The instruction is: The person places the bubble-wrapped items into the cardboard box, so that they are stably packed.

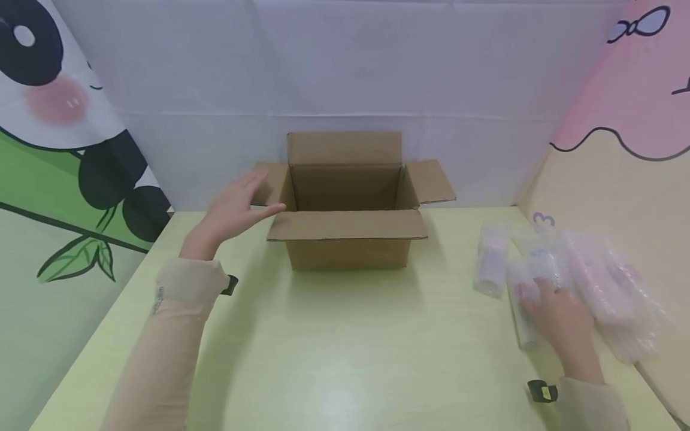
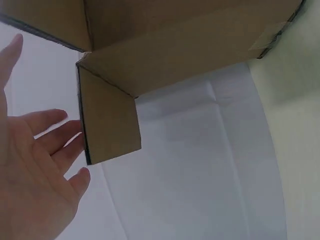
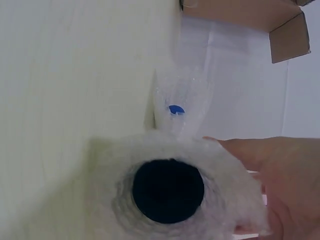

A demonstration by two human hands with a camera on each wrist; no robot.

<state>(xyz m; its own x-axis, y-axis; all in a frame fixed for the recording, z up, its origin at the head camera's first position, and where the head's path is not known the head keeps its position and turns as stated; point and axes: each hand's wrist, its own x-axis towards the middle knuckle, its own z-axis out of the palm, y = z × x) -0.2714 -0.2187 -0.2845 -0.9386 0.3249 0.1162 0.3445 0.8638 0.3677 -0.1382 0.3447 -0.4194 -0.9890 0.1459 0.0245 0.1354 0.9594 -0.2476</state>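
Left grip (image 1: 232, 209) spread beside an open-flapped brown cardboard box (image 1: 347, 254), contact unclear; blurred right grip (image 1: 563, 317) curls round a translucent bubble-wrapped cylinder (image 3: 216, 172), fingertips partly hidden, dark round end showing, clear bubble-wrapped packages (image 1: 614, 287) alongside!

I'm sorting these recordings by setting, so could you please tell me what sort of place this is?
Probably a makeshift packing spot: an open cardboard box stands on a table, what look like bubble-wrapped items lie to its right, and cartoon-printed panels flank the sides.

free: tabletop (image 1: 334, 335) in front of carton (image 1: 350, 255) | way in: between spread flaps (image 1: 347, 226) | blocks right: bubble-wrapped bundles (image 1: 595, 275)
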